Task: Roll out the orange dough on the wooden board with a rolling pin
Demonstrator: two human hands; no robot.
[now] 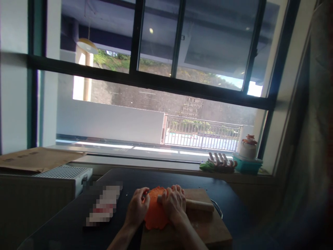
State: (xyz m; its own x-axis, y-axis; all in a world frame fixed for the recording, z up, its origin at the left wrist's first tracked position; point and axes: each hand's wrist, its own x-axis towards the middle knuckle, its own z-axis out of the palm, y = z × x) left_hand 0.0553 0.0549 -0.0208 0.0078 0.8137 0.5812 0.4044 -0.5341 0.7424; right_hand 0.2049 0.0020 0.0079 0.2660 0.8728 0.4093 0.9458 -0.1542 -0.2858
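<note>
A thin, flat orange sheet of dough or clay (pixel 155 219) with a wavy edge lies on a wooden board (pixel 205 231). Over its right part rests my right hand (pixel 174 202), closed round a pale wooden rolling pin (pixel 199 205). The pin's left end shows past my fingers above the sheet, and its right end reaches over the board. At the sheet's left edge is my left hand (pixel 137 207), with fingers curled and thumb against them. Something small and dark, with a hint of red, shows at its fingertips; its kind is unclear.
A blurred-out flat object (pixel 105 205) lies on the dark table (pixel 125 180), left of my hands. On the windowsill stand a teal box (pixel 248 165) and a green-and-brown item (pixel 218 164). A brown paper envelope (pixel 39 158) lies on a ridged white unit at left.
</note>
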